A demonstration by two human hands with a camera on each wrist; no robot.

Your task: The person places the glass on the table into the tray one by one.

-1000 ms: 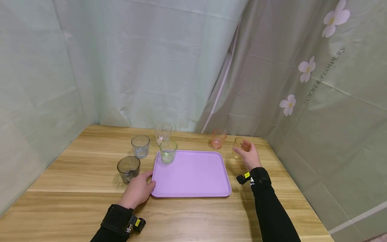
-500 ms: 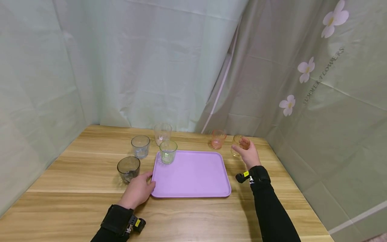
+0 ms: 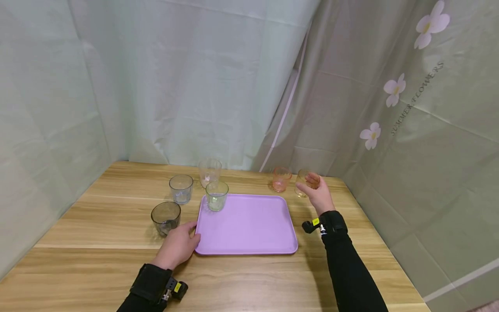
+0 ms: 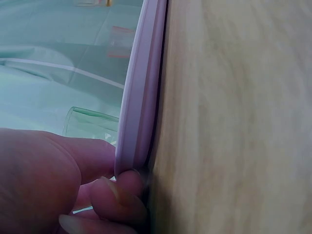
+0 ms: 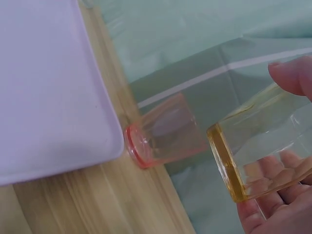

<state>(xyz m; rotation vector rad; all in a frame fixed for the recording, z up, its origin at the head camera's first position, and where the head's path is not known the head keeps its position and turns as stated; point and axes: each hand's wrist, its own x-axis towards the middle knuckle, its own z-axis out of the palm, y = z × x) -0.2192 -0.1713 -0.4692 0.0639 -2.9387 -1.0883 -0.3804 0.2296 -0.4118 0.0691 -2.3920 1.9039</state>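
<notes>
My right hand (image 3: 320,197) grips a yellow-tinted glass (image 3: 302,182) at the back right, fingers wrapped around one side and thumb on the other. In the right wrist view, this yellow glass (image 5: 229,161) seems to hang above the tabletop. Close to its left stands a pink glass (image 3: 280,181). On the near left, my left hand (image 3: 177,245) pinches the edge of a purple tray (image 3: 249,229), thumb at the rim and fingers curled at its underside (image 4: 139,97). A green glass (image 3: 216,199) stands on the tray's back left corner.
A dark grey glass (image 3: 165,216) stands just beyond my left hand. Behind it are a bluish glass (image 3: 181,190) and a taller clear glass (image 3: 209,171). The wooden table (image 3: 249,281) meets hanging curtains (image 3: 195,86) at the back and sides.
My right hand has moved a little left and away from me, carrying the yellow glass closer to the pink one. The left hand and the tray have stayed put.
</notes>
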